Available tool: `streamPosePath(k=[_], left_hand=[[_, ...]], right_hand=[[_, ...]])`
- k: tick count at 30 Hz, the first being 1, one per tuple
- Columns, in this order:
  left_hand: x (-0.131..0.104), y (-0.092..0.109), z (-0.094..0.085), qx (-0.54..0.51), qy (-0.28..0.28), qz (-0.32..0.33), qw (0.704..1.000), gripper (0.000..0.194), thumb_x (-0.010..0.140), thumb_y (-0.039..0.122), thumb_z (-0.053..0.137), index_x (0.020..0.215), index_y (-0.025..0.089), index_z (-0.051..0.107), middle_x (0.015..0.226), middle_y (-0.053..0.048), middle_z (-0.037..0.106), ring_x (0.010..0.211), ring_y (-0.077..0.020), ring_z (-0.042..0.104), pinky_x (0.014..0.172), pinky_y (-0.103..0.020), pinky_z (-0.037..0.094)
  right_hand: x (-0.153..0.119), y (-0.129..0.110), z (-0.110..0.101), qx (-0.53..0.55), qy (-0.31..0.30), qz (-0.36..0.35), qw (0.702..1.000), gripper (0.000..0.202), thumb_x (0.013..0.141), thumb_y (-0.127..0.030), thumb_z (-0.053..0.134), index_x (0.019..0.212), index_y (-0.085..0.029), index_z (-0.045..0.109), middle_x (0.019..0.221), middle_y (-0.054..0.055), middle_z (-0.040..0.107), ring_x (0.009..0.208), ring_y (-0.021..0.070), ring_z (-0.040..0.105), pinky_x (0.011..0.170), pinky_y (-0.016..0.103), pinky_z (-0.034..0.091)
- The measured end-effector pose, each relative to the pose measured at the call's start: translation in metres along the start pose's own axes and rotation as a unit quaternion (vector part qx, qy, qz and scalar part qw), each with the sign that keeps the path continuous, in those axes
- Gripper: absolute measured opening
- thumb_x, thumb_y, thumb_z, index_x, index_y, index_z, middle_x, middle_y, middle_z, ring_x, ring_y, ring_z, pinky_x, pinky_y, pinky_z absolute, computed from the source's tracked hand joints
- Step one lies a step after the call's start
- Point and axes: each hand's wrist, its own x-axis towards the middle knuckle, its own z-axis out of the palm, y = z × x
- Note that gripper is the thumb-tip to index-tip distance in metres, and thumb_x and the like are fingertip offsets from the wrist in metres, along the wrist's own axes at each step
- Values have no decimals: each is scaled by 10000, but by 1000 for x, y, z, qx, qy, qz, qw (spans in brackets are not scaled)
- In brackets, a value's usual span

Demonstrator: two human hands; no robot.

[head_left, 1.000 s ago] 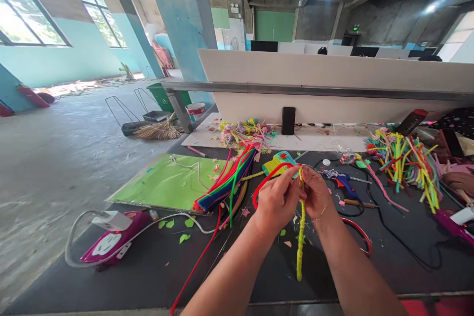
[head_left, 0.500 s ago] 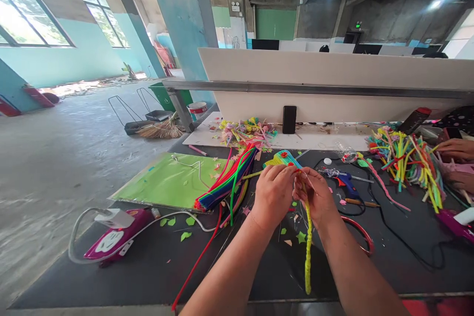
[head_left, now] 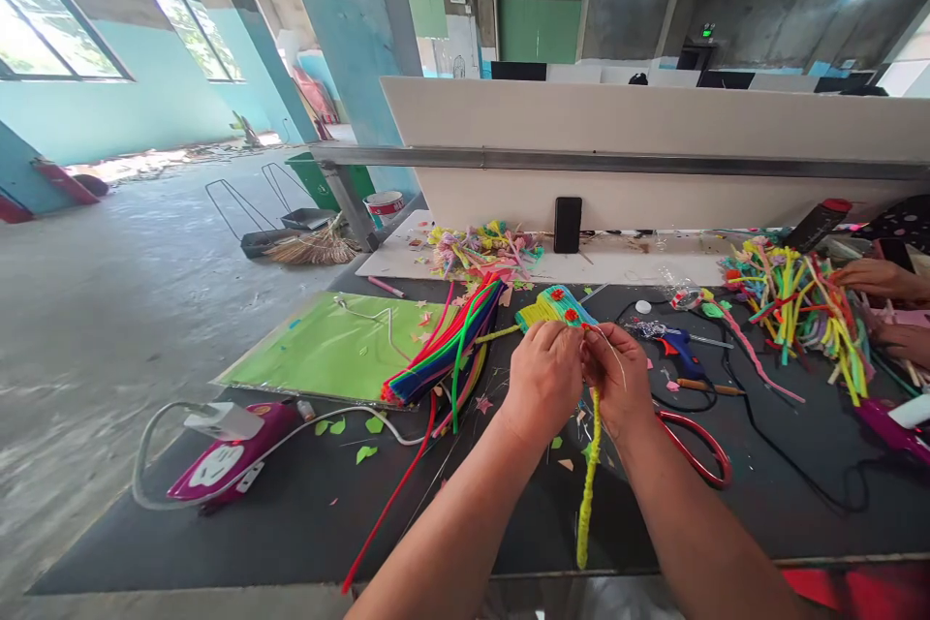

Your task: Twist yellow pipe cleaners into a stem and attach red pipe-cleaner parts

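Observation:
My left hand (head_left: 543, 376) and my right hand (head_left: 621, 376) are close together over the table, fingers pinched. Between them hangs a twisted yellow pipe cleaner (head_left: 590, 480), its top end hidden by the fingers. A thin pale strand (head_left: 614, 349) curves over my right fingers. A bit of red shows at the fingertips. Just beyond the hands is a blue and yellow pipe-cleaner piece (head_left: 542, 307) with red flower-like bits; I cannot tell whether the fingers touch it. A bundle of coloured pipe cleaners (head_left: 450, 339) lies left of my left hand.
A green sheet in plastic (head_left: 312, 349) and a purple power strip (head_left: 225, 455) lie left. Right are a blue glue gun (head_left: 681, 354), red-handled scissors (head_left: 716, 465) and a pile of pipe cleaners (head_left: 789, 300). Another person's hands (head_left: 890, 281) are at the far right. A phone (head_left: 568, 225) stands behind.
The hanging end of the yellow pipe cleaner has swung a little left. The hands have shifted slightly, and more of the blue and yellow piece shows beyond them.

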Motion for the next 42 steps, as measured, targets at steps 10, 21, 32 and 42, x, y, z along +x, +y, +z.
streamPosePath(k=[10, 21, 32, 42], left_hand=[[0, -6, 3, 22, 92, 23, 995, 138, 861, 113, 475, 882, 160, 603, 789, -65, 650, 776, -182, 569, 751, -314, 445], [0, -7, 3, -3, 120, 53, 991, 175, 852, 91, 501, 948, 163, 629, 826, -56, 673, 793, -157, 594, 751, -299, 468], [2, -5, 0, -39, 127, 15, 991, 162, 836, 97, 553, 941, 161, 658, 843, -59, 674, 813, -155, 605, 776, -305, 494], [0, -5, 3, -65, 131, 12, 989, 177, 823, 104, 578, 951, 175, 677, 850, -59, 674, 812, -158, 611, 765, -312, 504]], right_hand=[[2, -5, 1, 76, -101, 59, 990, 182, 790, -338, 654, 713, -197, 570, 559, -44, 514, 394, 58, 362, 336, 188, 258], [7, -16, -10, 116, -114, 165, 973, 167, 690, -251, 734, 735, -172, 594, 616, -29, 589, 402, 42, 398, 345, 163, 276], [4, -25, -6, 89, -124, 116, 981, 182, 762, -310, 672, 698, -147, 621, 620, 1, 614, 421, 61, 456, 350, 178, 304], [11, -23, -17, 133, -136, 211, 959, 160, 670, -223, 770, 730, -124, 659, 634, 5, 622, 474, 50, 485, 396, 141, 371]])
